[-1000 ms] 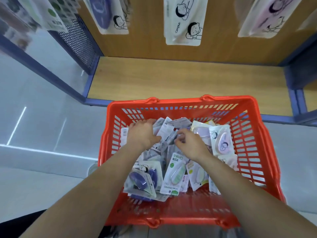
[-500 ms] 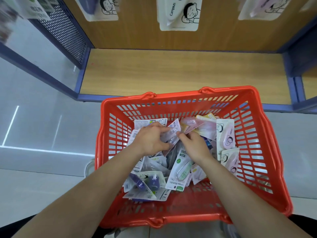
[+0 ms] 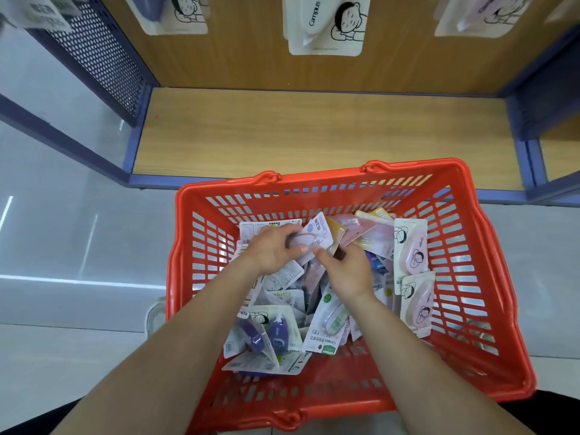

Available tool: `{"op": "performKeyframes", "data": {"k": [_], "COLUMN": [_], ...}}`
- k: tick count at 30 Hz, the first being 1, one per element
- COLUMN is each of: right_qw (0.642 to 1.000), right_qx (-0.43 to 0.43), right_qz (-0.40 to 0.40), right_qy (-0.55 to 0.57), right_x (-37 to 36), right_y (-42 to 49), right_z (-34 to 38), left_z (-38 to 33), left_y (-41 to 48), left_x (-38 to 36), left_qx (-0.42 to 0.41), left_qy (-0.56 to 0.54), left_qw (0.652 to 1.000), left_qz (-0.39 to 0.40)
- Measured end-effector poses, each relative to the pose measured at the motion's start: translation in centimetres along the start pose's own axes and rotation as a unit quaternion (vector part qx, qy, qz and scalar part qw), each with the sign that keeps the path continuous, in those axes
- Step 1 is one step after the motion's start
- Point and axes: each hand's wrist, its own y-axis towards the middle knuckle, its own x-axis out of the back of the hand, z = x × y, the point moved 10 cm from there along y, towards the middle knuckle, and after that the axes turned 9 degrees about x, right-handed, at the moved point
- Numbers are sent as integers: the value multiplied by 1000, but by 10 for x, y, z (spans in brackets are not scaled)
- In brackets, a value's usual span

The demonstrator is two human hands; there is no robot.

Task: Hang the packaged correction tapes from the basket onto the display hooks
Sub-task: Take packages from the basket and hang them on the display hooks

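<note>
A red plastic basket [image 3: 489, 277] sits in front of me, filled with several packaged correction tapes in purple, pink and green. My left hand [image 3: 273, 251] grips a lilac correction tape pack [image 3: 315, 235] lifted a little above the pile. My right hand [image 3: 343, 270] is just right of it, fingers curled down among the packs at that pack's lower edge; what it pinches is hidden. Two dark purple packs [image 3: 266, 334] lie near the front left, a green one [image 3: 332, 321] beside my right wrist, and pink ones [image 3: 411, 249] lean on the right wall.
Beyond the basket is a wooden shelf base [image 3: 314, 133] with blue edging. Hanging packs [image 3: 326, 23] show at the top against the wooden back panel. A perforated blue side panel [image 3: 100, 54] stands at left. Grey floor lies left and right.
Both hands have drawn together in the pile, and my left hand has taken hold of a lilac pack and raised it. The view has dropped closer to the basket.
</note>
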Motion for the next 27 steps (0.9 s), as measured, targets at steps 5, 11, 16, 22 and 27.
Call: {"op": "performKeyframes", "data": {"k": [5, 11, 16, 22, 27], "right_qw": [995, 987, 978, 965, 968], "right_qx": [35, 46, 38, 6, -13], "right_qz": [-9, 12, 2, -26, -18], "right_qy": [95, 151, 203, 261, 249], "right_x": [19, 47, 70, 82, 85], "right_y": [-9, -18, -25, -27, -22], "right_z": [19, 34, 32, 20, 10], "left_z": [-6, -34, -58, -73, -69], "left_y": [-3, -23, -39, -45, -40], "left_x": [2, 8, -5, -29, -34], "left_qx": [-18, -52, -58, -63, -34], "left_qy": [-97, -178, -240, -314, -375], "left_qw": [995, 983, 969, 947, 926], "left_qz": [3, -13, -8, -11, -30]}}
